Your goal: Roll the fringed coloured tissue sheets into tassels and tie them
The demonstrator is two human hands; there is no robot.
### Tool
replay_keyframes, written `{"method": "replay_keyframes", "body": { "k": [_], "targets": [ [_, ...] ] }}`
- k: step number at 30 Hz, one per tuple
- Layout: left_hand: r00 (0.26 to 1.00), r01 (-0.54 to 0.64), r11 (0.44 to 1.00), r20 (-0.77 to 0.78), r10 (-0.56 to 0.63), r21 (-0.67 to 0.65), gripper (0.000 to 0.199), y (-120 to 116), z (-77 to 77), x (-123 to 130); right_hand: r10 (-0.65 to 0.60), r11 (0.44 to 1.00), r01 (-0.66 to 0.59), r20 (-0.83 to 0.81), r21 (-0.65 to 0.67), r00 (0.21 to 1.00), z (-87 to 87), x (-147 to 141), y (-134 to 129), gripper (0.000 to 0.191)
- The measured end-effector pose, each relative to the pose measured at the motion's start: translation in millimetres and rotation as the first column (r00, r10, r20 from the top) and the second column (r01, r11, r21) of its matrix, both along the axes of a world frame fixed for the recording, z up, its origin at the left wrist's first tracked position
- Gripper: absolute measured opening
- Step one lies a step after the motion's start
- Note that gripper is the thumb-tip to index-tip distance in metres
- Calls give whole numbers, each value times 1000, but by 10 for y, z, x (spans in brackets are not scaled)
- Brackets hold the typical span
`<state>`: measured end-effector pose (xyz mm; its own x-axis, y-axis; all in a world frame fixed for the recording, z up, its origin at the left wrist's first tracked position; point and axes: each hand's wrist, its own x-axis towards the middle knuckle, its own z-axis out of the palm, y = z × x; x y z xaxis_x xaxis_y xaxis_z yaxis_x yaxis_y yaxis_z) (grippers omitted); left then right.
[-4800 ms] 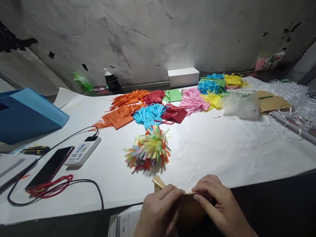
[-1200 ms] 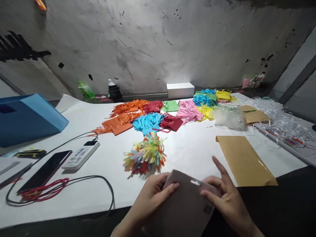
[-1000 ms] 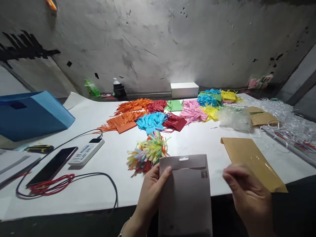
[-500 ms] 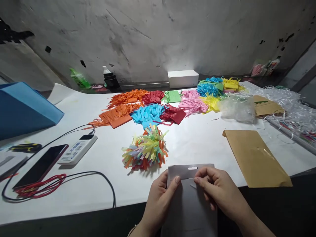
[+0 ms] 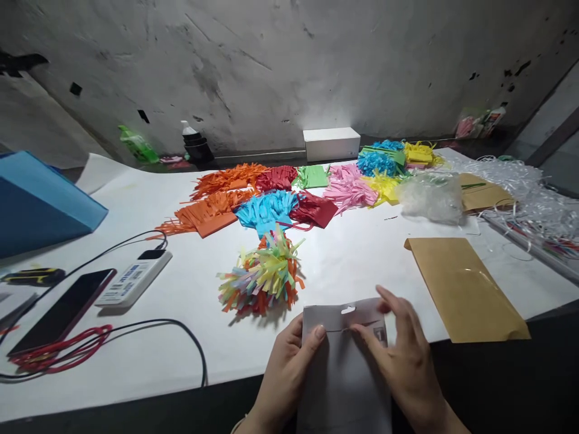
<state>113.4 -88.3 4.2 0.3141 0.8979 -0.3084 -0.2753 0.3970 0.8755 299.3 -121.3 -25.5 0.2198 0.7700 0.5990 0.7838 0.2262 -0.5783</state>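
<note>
A grey packet (image 5: 344,374) with a hang hole in its top strip is held upright at the front edge of the table. My left hand (image 5: 289,367) grips its left side, thumb lying on the face near the top. My right hand (image 5: 400,349) is at the upper right corner, thumb touching the face below the hole, the other fingers raised and spread, slightly blurred. Just beyond the packet lies a multicoloured paper-fringe bundle (image 5: 262,274). To the right of my right hand is a brown envelope (image 5: 465,289).
Behind are orange (image 5: 212,214), blue (image 5: 266,210) and red (image 5: 314,208) fringed papers and a white box (image 5: 332,143). On the left lie a phone (image 5: 63,310), power bank (image 5: 134,278), cables and a blue box (image 5: 49,199). Clear plastic bags (image 5: 429,198) sit at the right.
My right hand has opened its fingers from a pinch near the packet's top and lifted them at the corner. The packet has tilted slightly, and the view has shifted a little.
</note>
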Motion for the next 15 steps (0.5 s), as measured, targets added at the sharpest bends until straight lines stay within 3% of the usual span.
{"method": "replay_keyframes", "body": {
  "k": [3,6,9,12,15],
  "targets": [
    [999,-36,999,32,37,-22,46,-20,1,0,-128,992,128,-13,8,992,-89,17,15,74],
    [999,-14,999,48,16,-39,44,-55,-4,21,-64,996,64,-7,-57,998,-98,-25,20,82],
    [997,16,1000,78,-15,-24,42,-81,-8,48,6,996,-10,-46,-94,999,-25,-69,33,58],
    [998,15,1000,69,-14,-16,42,-79,-10,46,110,979,-146,-233,-141,966,54,-58,43,29],
    [998,2,999,59,1,-44,45,-61,-19,28,145,969,-204,-354,-136,924,43,-26,38,24]
  ]
}}
